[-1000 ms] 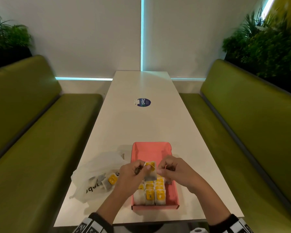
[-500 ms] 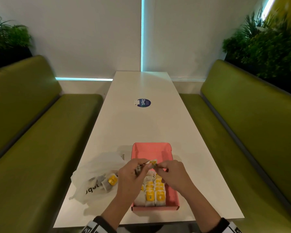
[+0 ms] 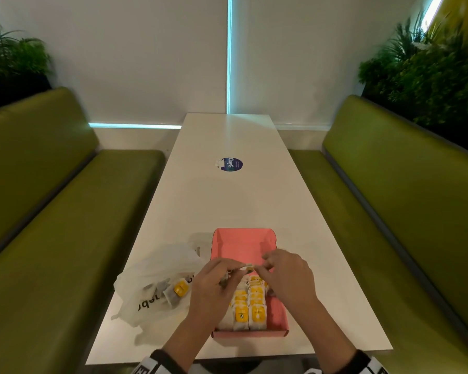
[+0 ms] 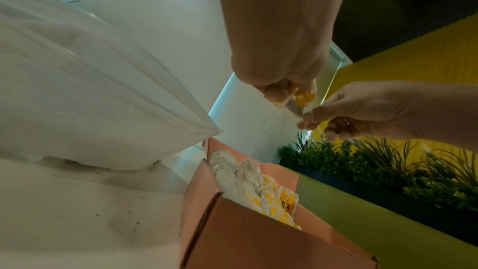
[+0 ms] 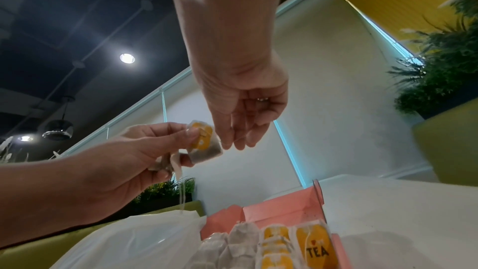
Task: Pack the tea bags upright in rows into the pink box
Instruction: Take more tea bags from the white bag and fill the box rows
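Above the pink box (image 3: pixel 243 242), both hands (image 3: pixel 214 286) (image 3: pixel 288 276) pinch a yellow-tagged tea bag (image 5: pixel 204 142).

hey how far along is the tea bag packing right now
Done: rows of tea bags stand upright in the near half of the pink box. In hand: the left hand holds one tea bag, the right hand touching it. Left: the box's bare far half and the bags in the plastic bag.

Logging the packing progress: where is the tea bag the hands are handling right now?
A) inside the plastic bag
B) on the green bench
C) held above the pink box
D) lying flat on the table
C: the left hand and right hand hold the tea bag in the air above the pink box.
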Demonstrator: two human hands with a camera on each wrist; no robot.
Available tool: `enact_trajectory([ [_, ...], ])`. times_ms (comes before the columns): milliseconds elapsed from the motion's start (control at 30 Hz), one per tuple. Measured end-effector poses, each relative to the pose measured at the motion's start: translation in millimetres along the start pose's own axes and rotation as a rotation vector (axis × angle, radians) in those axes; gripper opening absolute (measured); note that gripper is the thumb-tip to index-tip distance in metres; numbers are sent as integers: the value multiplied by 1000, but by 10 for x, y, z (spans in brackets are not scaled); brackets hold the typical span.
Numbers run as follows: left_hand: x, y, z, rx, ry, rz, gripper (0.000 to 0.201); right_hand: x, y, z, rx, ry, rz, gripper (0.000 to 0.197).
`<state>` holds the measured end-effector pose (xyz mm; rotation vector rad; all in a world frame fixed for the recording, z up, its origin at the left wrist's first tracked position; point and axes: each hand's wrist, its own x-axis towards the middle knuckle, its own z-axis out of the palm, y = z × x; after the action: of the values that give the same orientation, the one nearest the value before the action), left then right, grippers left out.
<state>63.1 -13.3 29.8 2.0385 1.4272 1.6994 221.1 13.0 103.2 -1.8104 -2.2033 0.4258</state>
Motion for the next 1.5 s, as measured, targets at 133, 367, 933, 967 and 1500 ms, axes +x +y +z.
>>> enact_trajectory([
  [133,7,-5,-17,4,-49,18,17,-22,-12,-129,-57,-72,-72,26],
  [367,32,36,-28,-30,-87,39,15,-25,-32,-151,-2,-210,-101,36],
  [933,51,96,-75,-116,-10,-47,5,13,-14,56,660,-289,-20,30],
  [967,46,91,-71,-127,5,-66,6,2,-23,64,702,-272,-23,29],
  [1500,24,174,-11,-210,57,-293,7,-6,-9,137,781,-151,-64,23],
])
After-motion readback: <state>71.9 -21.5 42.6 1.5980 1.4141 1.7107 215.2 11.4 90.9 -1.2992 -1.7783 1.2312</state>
